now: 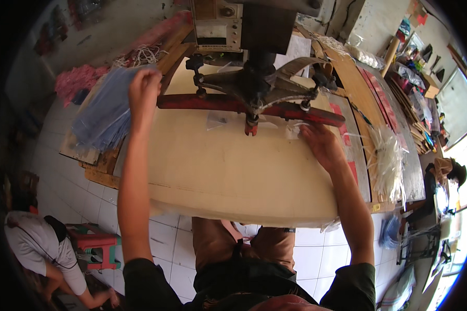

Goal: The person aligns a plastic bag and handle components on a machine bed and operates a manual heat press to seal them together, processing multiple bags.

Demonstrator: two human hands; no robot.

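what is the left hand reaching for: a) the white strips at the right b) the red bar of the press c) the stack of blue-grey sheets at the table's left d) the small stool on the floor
c: the left hand is raised over the stack of blue-grey sheets, fingers on its top edge, while the right hand lies flat on a clear plastic piece under the red bar.

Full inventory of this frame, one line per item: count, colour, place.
Worktable: one, cream top, centre.
Press machine: one, dark head, top centre over the table.
Red bar: one, red, across the machine's base.
Stack of blue sheets: one pile, blue-grey, table's left end.
Clear plastic piece: one, transparent, under the red bar's right end.
Bundle of clear strips: one, whitish, table's right edge.
Pink pile: one, pink, floor upper left.
Stool: one, red and green, lower left floor.
Other person: one, white shirt, lower left.
Left hand: on the blue stack.
Right hand: on the clear plastic piece.
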